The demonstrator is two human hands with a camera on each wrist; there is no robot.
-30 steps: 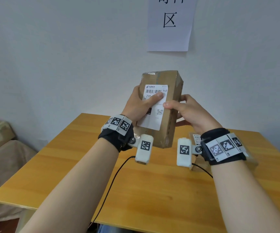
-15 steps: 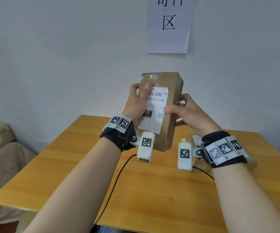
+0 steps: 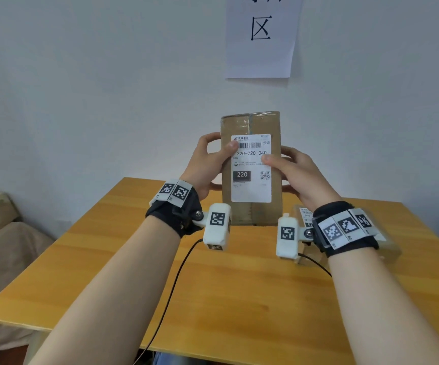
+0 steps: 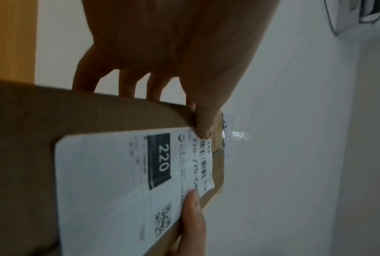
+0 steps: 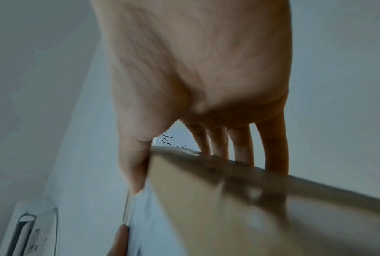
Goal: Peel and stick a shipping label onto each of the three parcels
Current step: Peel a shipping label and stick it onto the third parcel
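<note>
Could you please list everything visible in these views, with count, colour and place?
Held parcel: one, brown cardboard, upright above the table.
Shipping label: one, white with black print, on the held parcel's near face.
Second parcel: one, partly hidden behind the right wrist, bearing a white label, on the table.
Table: one, yellow wood.
Wall sign: one, white paper, black character.
Cable: one, black, across the table.
Wrist cameras: two, white.
Left hand: gripping the held parcel, thumb on the label.
Right hand: likewise.
</note>
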